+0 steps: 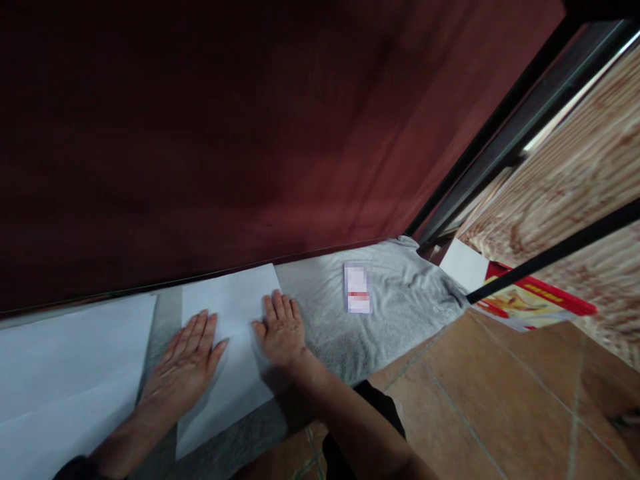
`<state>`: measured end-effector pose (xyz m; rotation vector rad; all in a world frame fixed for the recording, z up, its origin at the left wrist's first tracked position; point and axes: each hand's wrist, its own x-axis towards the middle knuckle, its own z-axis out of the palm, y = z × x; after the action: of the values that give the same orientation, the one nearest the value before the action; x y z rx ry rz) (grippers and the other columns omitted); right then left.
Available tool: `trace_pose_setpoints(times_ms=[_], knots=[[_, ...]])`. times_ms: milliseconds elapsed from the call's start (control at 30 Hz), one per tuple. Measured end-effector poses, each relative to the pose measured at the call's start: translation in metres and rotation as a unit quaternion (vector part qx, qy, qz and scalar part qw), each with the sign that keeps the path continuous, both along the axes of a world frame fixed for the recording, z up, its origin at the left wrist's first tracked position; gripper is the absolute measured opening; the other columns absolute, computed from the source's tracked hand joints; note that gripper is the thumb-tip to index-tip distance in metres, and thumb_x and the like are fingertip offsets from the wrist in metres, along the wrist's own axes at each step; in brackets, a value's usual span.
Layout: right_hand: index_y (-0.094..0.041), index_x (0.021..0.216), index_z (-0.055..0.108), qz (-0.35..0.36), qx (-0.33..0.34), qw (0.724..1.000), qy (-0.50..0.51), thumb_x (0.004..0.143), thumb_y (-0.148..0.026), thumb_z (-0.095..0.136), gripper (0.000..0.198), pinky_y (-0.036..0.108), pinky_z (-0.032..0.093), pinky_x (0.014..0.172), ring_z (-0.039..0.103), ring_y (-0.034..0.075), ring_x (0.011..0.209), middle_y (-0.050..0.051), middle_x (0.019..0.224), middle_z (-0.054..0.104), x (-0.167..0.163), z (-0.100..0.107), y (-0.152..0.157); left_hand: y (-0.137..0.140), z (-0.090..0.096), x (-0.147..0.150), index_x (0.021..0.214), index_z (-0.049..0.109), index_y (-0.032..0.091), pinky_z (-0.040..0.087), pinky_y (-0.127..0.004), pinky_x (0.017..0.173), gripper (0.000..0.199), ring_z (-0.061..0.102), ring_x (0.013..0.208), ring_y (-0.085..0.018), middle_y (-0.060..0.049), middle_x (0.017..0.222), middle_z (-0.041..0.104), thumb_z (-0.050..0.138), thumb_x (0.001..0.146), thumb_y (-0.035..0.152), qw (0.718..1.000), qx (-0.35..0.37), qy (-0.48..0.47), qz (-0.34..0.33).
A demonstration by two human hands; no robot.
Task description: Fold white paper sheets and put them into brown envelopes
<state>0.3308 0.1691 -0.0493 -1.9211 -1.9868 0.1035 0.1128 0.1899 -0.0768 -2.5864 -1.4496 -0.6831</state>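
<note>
A sheet of white paper (227, 313) lies flat on a grey cloth (325, 267). My left hand (187, 360) rests palm down at its left edge, fingers stretched out and pointing up the sheet. Over on the right edge, my right hand (281, 328) also presses flat, fingers a little apart and thumb toward the middle. Neither hand grips anything. Further left lies a larger white sheet (70, 360) with a faint crease across it. To the right of my right hand, a phone (358, 288) with a lit, blurred screen lies on the cloth.
A dark red panel (250, 167) rises along the back of the cloth. On the right, a black bar (550, 253) slants beside a red and yellow box (535, 300). Brown floor tiles (465, 387) show below, near a patterned curtain-like surface (560, 187).
</note>
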Motion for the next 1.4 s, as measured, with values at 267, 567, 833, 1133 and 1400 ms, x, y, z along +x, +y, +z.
trace_pose_setpoints(times_ms=[267,567,833,1133,1400], knots=[[-0.006,0.152,0.039,-0.037,-0.006,0.999,-0.021,0.104,-0.041,0.036,0.059,0.053,0.027,0.119,0.036,0.033,0.146,0.019,0.157,0.037,0.010,0.007,-0.001,-0.034,0.015,-0.020,0.149,0.041,0.007,0.040,-0.054,0.112,0.069,0.041,0.143,-0.034,-0.021,0.153,0.045,0.021,0.101,0.051,0.999,-0.018,0.035,0.033],[-0.020,0.155,0.036,0.115,0.004,0.992,-0.055,0.105,-0.037,0.035,0.052,0.047,0.024,0.121,0.027,0.026,0.151,0.009,0.163,0.028,-0.020,0.002,-0.019,-0.095,0.040,0.011,0.156,0.029,0.023,0.017,-0.053,0.124,0.068,0.028,0.151,-0.026,-0.010,0.162,0.034,0.043,0.098,0.055,0.981,-0.093,0.103,-0.136],[-0.019,0.155,0.036,0.051,-0.011,0.994,-0.099,0.106,-0.039,0.035,0.053,0.049,0.025,0.120,0.031,0.028,0.149,0.012,0.161,0.032,0.001,-0.001,-0.011,-0.109,0.046,0.002,0.149,0.041,0.012,0.026,-0.057,0.120,0.065,0.033,0.148,-0.033,-0.019,0.158,0.039,0.052,0.094,0.045,0.978,-0.129,0.127,-0.100],[-0.018,0.152,0.041,0.103,-0.040,0.992,-0.055,0.104,-0.037,0.038,0.052,0.047,0.029,0.120,0.033,0.027,0.148,0.011,0.160,0.036,0.032,0.004,-0.015,-0.119,0.026,-0.006,0.145,0.048,0.020,0.034,-0.051,0.116,0.057,0.043,0.142,-0.028,-0.014,0.152,0.049,0.043,0.089,0.008,0.978,-0.118,0.152,-0.081],[-0.026,0.135,0.063,0.228,-0.158,0.947,0.163,0.094,-0.013,0.035,0.052,0.045,0.030,0.122,0.044,0.019,0.141,0.003,0.151,0.051,0.081,0.032,-0.033,-0.102,0.080,-0.024,0.131,0.059,0.017,0.045,-0.037,0.106,0.050,0.060,0.125,-0.021,-0.010,0.138,0.063,0.042,0.087,0.003,0.970,-0.202,0.094,-0.102]])
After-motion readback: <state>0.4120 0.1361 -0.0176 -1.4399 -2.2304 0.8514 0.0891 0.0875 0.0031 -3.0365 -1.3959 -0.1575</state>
